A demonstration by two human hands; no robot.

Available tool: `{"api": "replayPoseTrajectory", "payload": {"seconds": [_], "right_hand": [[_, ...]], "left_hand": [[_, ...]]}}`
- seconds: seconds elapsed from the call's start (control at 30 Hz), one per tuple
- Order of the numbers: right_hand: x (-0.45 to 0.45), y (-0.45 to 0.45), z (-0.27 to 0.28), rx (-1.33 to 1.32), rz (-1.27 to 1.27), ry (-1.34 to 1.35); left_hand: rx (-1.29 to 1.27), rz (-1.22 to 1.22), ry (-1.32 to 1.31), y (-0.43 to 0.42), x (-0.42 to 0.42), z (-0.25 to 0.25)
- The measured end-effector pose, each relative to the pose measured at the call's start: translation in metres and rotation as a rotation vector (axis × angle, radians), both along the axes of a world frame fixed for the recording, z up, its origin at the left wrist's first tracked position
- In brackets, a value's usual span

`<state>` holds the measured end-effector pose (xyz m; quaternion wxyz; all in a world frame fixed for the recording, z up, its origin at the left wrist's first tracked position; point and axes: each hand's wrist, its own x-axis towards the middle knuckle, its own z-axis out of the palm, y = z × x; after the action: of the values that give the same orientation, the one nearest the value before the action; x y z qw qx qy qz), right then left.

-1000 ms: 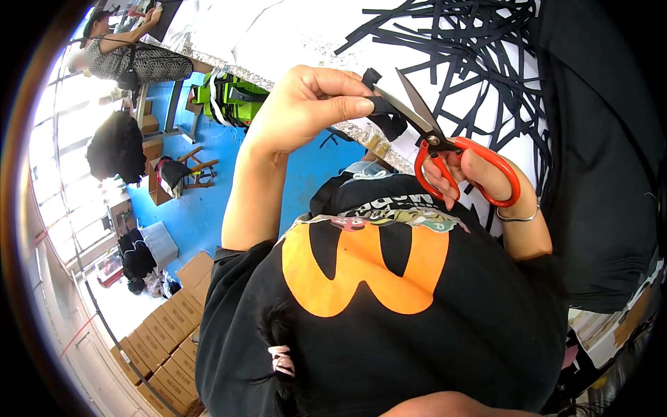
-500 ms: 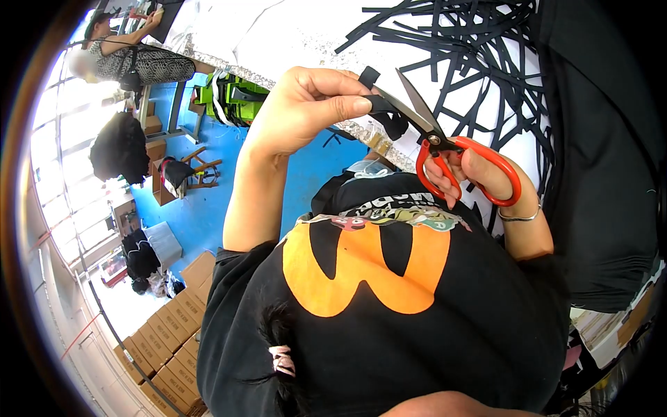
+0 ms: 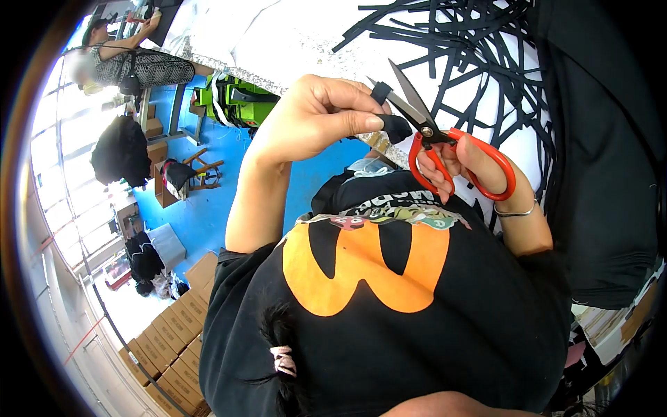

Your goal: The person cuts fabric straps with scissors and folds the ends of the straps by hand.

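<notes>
Red-handled scissors [image 3: 426, 131] (tapered blades [image 3: 410, 92]), black strip [image 3: 397, 128]

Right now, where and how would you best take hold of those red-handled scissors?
I'd grip the scissors by their red loops, coming from the side of the wearer's body. The loops face that way, while the open blades point away from it. The right hand holds them there now, so anyone else should probably wait until it lets go.

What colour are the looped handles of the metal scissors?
The looped scissor handles are red; the head view shows this best.
</notes>
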<state>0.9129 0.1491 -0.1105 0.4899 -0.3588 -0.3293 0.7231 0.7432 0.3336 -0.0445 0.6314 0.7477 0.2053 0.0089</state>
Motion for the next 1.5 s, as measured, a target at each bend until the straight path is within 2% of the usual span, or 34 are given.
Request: {"api": "replayPoseTrajectory", "payload": {"seconds": [0.07, 0.13, 0.17, 0.3, 0.37, 0.43, 0.5, 0.57, 0.63, 0.67, 0.7, 0.77, 0.83, 0.87, 0.97, 1.03, 1.07, 1.13, 1.17, 1.23, 1.27, 1.3, 1.37, 1.4, 1.43, 1.5], "right_hand": [[-0.002, 0.002, -0.004, 0.018, -0.038, 0.067], [0.001, 0.001, -0.005, -0.02, -0.036, -0.108], [0.001, 0.001, -0.006, -0.021, -0.037, -0.107], [0.016, 0.007, -0.013, -0.156, -0.335, -0.147], [0.038, 0.017, -0.014, -0.219, -0.557, -0.584], [0.07, 0.024, -0.04, -0.119, -0.724, -1.241], [0.091, 0.025, -0.047, -0.273, -0.654, -1.623], [0.1, 0.022, -0.063, -0.187, -0.686, -1.923], [0.096, 0.023, -0.058, 0.192, -0.875, -2.065], [0.085, 0.03, -0.043, 0.33, -0.977, -1.859], [0.068, 0.036, -0.024, 0.447, -0.997, -1.515], [0.038, 0.042, 0.002, 0.443, -0.892, -0.922], [0.019, 0.049, 0.015, 0.443, -0.769, -0.593], [0.017, 0.051, 0.016, 0.445, -0.775, -0.596], [0.018, 0.058, 0.016, 0.269, -0.706, -0.293], [0.028, 0.057, 0.008, 0.274, -0.803, -0.254], [0.039, 0.057, 0.0, 0.262, -0.851, -0.292], [0.057, 0.05, 0.003, 0.239, -1.05, -0.434], [0.07, 0.048, 0.0, 0.232, -1.144, -0.506], [0.097, 0.043, -0.011, 0.197, -1.231, -0.553], [0.109, 0.041, -0.019, 0.198, -1.264, -0.656], [0.118, 0.039, -0.023, 0.133, -1.293, -0.91], [0.126, 0.035, -0.017, 0.176, -1.161, -1.936], [0.117, 0.039, -0.013, 0.259, -1.232, -2.107], [0.111, 0.045, -0.005, 0.432, -1.235, -2.016], [0.072, 0.061, 0.021, 0.586, -1.086, -1.354]], "left_hand": [[-0.021, 0.028, 0.036, 0.0, 0.001, 0.004], [-0.043, 0.056, 0.073, 0.0, 0.001, 0.004], [-0.031, 0.042, 0.046, 0.001, 0.001, 0.002], [-0.046, 0.047, -0.112, 0.005, 0.01, -0.01], [-0.041, 0.033, -0.111, 0.009, 0.014, -0.017], [0.003, 0.053, -0.16, 0.007, 0.023, -0.021], [0.028, 0.032, -0.147, 0.008, 0.027, -0.02], [0.032, 0.037, -0.156, 0.008, 0.028, -0.022], [0.056, 0.026, -0.14, 0.008, 0.03, -0.022], [0.083, 0.021, -0.125, 0.008, 0.032, -0.022], [0.081, 0.016, -0.123, 0.006, 0.034, -0.021], [0.077, 0.003, -0.106, 0.0, 0.039, -0.018], [0.138, -0.042, -0.121, -0.004, 0.043, -0.013], [0.198, -0.078, -0.135, -0.005, 0.043, -0.012], [0.229, -0.033, -0.133, -0.001, 0.037, -0.013], [0.202, 0.038, -0.188, -0.001, 0.029, -0.007], [0.286, 0.073, -0.186, 0.002, 0.021, -0.003], [0.424, 0.142, -0.212, 0.015, 0.008, 0.0], [0.399, 0.175, -0.196, 0.019, -0.001, 0.002], [0.389, 0.249, -0.18, 0.029, -0.016, 0.002], [0.488, 0.279, -0.101, 0.032, -0.024, 0.006], [0.551, 0.324, -0.054, 0.031, -0.029, 0.011], [0.65, 0.325, 0.048, 0.033, -0.035, 0.025], [0.657, 0.342, 0.05, 0.031, -0.036, 0.031], [0.759, 0.267, 0.032, 0.029, -0.034, 0.036], [0.867, 0.193, 0.01, 0.027, -0.028, 0.045]]}}
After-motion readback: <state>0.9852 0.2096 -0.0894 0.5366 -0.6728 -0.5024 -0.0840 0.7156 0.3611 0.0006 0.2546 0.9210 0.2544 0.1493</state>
